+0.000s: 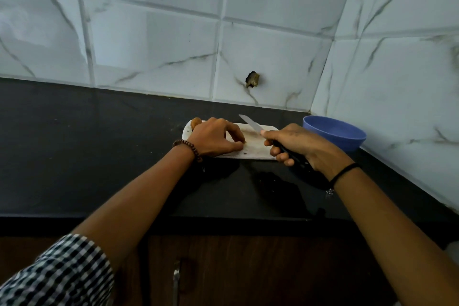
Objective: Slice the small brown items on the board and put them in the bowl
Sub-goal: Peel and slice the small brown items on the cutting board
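Checked-sleeved left hand [213,138] pinches a small brown item [244,142]; right hand [295,143] grips the black-handled steel knife [250,124]; a slip could cut the pinching fingers [239,144].

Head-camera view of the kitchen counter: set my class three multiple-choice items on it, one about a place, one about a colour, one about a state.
1. Where does the bowl stand relative to the board?
A. on top of it
B. to its right
C. to its left

2. What colour is the bowl?
A. blue
B. white
C. red

3. What is the right hand doing?
A. resting flat and empty
B. lifting the bowl
C. gripping the knife by its black handle

Key:
1 B: the bowl sits just past the board's right end.
2 A: its wall and rim are blue.
3 C: the fingers curl round the handle, with the blade over the board, while the left hand pinches a brown piece on the board.
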